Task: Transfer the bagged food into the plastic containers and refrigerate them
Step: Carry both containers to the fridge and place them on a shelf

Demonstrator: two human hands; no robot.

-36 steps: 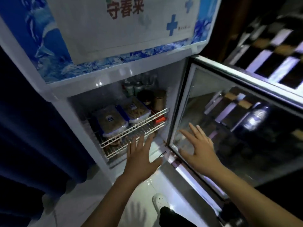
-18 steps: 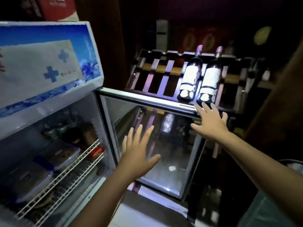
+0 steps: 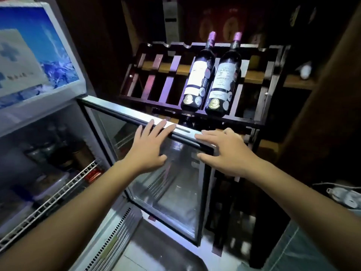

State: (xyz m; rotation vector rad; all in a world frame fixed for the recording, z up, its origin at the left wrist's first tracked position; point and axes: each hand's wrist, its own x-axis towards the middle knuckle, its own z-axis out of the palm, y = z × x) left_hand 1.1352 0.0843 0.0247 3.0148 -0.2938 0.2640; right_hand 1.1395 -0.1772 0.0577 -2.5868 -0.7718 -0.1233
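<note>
The small fridge (image 3: 39, 112) stands open at the left, its glass door (image 3: 172, 188) swung out toward me. Plastic containers (image 3: 52, 184) with food sit blurred on the wire shelf (image 3: 58, 194) inside. My left hand (image 3: 150, 147) lies flat on the glass near the door's top frame, fingers spread. My right hand (image 3: 224, 151) rests on the door's upper outer corner, fingers curled over the frame edge. Neither hand carries anything.
A dark wooden wine rack (image 3: 259, 79) stands right behind the open door, with two wine bottles (image 3: 197, 75) (image 3: 224, 77) lying on it. Jars and cans (image 3: 58, 151) crowd the fridge's back. A power strip (image 3: 343, 194) lies at the right. Pale floor tiles (image 3: 148, 259) show below.
My view has turned right, from the fridge interior to the door. Both hands rose from the lower part of the door to its top frame, the left one reaching the glass last.
</note>
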